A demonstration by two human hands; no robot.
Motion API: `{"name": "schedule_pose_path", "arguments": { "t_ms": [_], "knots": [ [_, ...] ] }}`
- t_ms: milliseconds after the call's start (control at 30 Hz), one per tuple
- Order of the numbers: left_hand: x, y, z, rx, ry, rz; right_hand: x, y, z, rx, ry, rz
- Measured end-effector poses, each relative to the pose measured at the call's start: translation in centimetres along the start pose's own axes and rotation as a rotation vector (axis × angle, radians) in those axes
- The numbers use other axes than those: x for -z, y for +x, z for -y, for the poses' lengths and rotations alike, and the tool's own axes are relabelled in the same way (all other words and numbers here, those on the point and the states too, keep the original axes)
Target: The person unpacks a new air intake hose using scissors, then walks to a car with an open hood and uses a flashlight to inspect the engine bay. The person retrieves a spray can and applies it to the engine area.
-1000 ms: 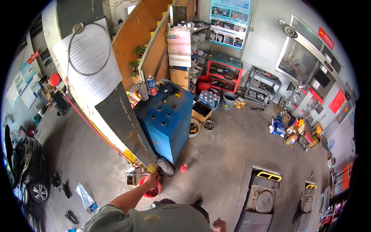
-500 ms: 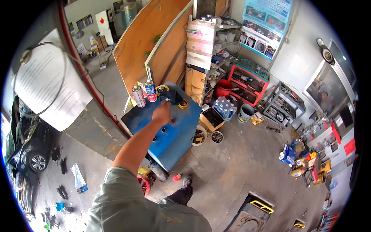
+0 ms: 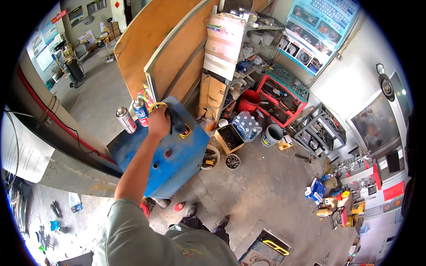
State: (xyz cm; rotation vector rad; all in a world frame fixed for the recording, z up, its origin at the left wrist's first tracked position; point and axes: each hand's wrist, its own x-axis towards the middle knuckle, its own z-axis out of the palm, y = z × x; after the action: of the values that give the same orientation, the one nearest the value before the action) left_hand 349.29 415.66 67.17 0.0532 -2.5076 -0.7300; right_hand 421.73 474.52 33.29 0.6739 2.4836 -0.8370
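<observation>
My left hand (image 3: 158, 120) reaches down to the top of a blue metal cabinet (image 3: 177, 155), its fingers bent and mostly hidden from above. A yellow ring-shaped roll (image 3: 158, 105) shows just past the knuckles. Against the hand's right side lies a dark navy, soft-looking item (image 3: 177, 120); a small yellow-and-red thing (image 3: 186, 131) is beside it. To the hand's left, two spray cans stand upright: a silver one (image 3: 126, 120) and a blue-and-red one (image 3: 140, 112). What the fingers hold, if anything, cannot be made out. My right hand is out of the picture.
Curved wooden panels (image 3: 182, 48) rise behind the cabinet. To its right are a bucket of scraps (image 3: 216, 153), an open box (image 3: 237, 144), wrapped bottles (image 3: 246, 126), a grey bucket (image 3: 272, 134) and a red tool cart (image 3: 284, 117). A yellow-handled piece (image 3: 275, 246) lies low on the floor.
My left hand has moved from the navy item toward the yellow roll, closer to the spray cans. The view has turned, and the cabinet now appears further left.
</observation>
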Motion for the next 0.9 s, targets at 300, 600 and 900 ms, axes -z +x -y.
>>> {"name": "schedule_pose_path", "arguments": {
  "t_ms": [300,600,900],
  "knots": [
    [8.0,-13.8,-15.7,0.705,-1.105,0.544,26.3,14.5,42.9,0.663,0.471,0.070],
    [9.1,-19.4,-21.3,0.630,-1.065,0.914,28.4,16.4,53.2,0.539,0.848,0.588],
    [6.8,-18.6,-2.5,0.677,-0.327,-0.051,27.2,24.1,41.5,0.331,0.776,0.394]
  ]
}}
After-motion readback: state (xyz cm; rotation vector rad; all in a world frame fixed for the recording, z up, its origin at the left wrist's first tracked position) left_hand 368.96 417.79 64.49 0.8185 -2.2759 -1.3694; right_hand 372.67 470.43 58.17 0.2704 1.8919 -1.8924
